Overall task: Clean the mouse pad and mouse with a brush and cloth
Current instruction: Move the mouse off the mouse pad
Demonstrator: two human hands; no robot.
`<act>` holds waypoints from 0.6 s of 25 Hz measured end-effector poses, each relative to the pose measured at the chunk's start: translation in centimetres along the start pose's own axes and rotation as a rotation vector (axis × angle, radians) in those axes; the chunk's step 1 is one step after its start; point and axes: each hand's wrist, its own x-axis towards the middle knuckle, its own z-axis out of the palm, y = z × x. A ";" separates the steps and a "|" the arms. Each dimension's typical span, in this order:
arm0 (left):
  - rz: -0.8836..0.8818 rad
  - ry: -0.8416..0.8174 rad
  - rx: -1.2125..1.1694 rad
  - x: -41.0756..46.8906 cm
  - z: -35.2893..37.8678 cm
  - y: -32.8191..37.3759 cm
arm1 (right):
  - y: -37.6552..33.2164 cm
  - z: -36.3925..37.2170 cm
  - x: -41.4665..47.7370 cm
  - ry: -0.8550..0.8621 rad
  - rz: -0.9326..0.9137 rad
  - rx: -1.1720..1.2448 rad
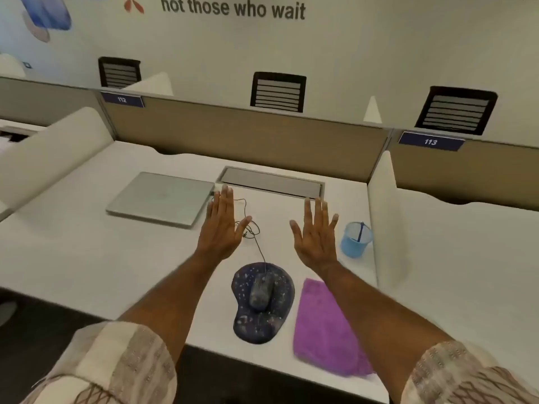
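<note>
Hands above white desk (87,258), palms down. Left hand (223,228): fingers straight, a little spread, holds nothing. Right hand (316,231): flat in same way, also empty. Mouse (261,291) on dark mouse pad (248,328) near front edge, between the 2 forearms. Purple cloth (323,330) just right of pad. Brush (361,230) stands in blue cup (354,243), near right hand. Closed laptop (163,198) at left.

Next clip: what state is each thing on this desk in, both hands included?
left hand: open, holding nothing
right hand: open, holding nothing
mouse pad: flat on the desk
mouse: resting on the mouse pad
cloth: spread flat, right of the mouse pad
cup: upright
brush: standing in the cup
laptop: closed
</note>
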 end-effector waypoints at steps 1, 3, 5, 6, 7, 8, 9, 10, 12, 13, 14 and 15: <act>-0.022 -0.056 0.009 -1.8 1.0 -0.3 | 0.3 1.1 -2.0 -0.068 0.048 -0.014; -0.029 -0.187 0.003 -5.6 3.2 -1.3 | 1.2 3.5 -5.5 -0.175 0.089 -0.046; -0.042 -0.299 0.015 -10.3 5.8 -2.5 | 2.6 5.7 -9.5 -0.265 0.144 -0.061; -0.053 -0.324 0.011 -11.8 6.5 -3.0 | 3.0 6.2 -10.6 -0.296 0.162 -0.059; -0.067 -0.356 0.009 -13.2 7.2 -3.5 | 3.3 6.5 -11.9 -0.330 0.171 -0.061; -0.086 -0.391 -0.003 -14.6 7.7 -3.7 | 3.3 6.9 -13.1 -0.370 0.173 -0.068; -0.104 -0.414 -0.002 -16.1 8.2 -4.1 | 3.3 7.3 -14.6 -0.398 0.156 -0.095; -0.116 -0.428 0.000 -17.6 8.8 -4.5 | 3.3 7.6 -16.1 -0.419 0.129 -0.129; -0.149 -0.462 -0.011 -20.1 9.3 -4.9 | 2.8 7.7 -18.3 -0.444 0.102 -0.148; -0.156 -0.482 -0.014 -21.0 9.5 -5.1 | 2.6 7.8 -19.2 -0.458 0.096 -0.139; -0.159 -0.501 -0.013 -21.8 9.6 -5.3 | 2.5 7.9 -20.0 -0.471 0.089 -0.131; -0.164 -0.523 -0.014 -22.6 9.8 -5.4 | 2.5 8.2 -20.7 -0.487 0.079 -0.130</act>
